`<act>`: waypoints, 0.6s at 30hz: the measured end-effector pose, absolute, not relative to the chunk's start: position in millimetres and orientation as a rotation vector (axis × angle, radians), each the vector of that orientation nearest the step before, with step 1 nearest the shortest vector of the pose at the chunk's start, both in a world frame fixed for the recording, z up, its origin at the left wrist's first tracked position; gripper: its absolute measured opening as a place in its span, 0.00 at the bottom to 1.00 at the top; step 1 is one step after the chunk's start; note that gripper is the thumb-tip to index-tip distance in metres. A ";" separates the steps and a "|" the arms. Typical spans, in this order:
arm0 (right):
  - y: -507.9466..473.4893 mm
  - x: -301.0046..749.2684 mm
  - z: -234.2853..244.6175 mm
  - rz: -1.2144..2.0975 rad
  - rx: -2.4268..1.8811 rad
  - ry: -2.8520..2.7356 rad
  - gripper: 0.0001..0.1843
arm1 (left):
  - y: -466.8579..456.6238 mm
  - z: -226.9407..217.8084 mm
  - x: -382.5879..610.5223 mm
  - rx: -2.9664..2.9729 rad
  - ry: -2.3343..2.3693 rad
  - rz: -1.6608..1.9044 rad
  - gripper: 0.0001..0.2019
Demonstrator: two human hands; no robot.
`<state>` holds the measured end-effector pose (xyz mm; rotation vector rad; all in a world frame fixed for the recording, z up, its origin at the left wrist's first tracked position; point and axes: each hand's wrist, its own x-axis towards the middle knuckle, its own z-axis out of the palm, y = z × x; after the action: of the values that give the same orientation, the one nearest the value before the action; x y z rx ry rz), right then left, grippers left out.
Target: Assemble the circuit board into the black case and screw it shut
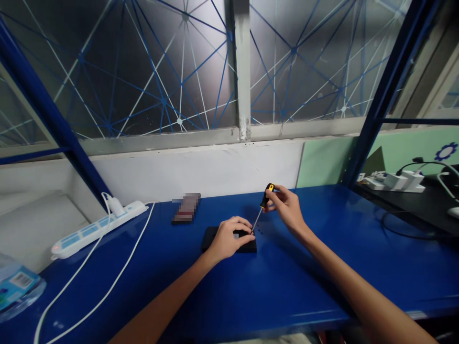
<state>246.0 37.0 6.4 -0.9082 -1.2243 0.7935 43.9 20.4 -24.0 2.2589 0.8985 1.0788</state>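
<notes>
Black screwdriver (264, 199) slants from right hand (289, 208) — left hand (228, 238) curls lower.

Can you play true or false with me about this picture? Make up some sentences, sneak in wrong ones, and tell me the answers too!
1. The right grip holds a black-and-yellow screwdriver. True.
2. The left grip is on a black box. True.
3. The screwdriver's handle points down at the black box. False: the handle is up, and the metal shaft points down.
4. A white power strip is on the left side of the picture. True.
5. The black box sits on something red. False: it sits on a blue tabletop.
</notes>
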 end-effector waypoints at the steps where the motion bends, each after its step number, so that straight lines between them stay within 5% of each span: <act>1: 36.7 245.9 6.6 0.793 -0.908 -1.224 0.24 | 20.2 -23.7 43.9 2.247 0.893 1.084 0.06; 18: 29.0 244.0 13.2 0.678 -0.847 -1.246 0.20 | 21.7 -19.9 42.4 2.142 0.918 1.138 0.12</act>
<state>244.0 29.0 13.2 -0.8469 -1.2463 0.6783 42.4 21.7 -19.9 2.1424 0.9182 1.1383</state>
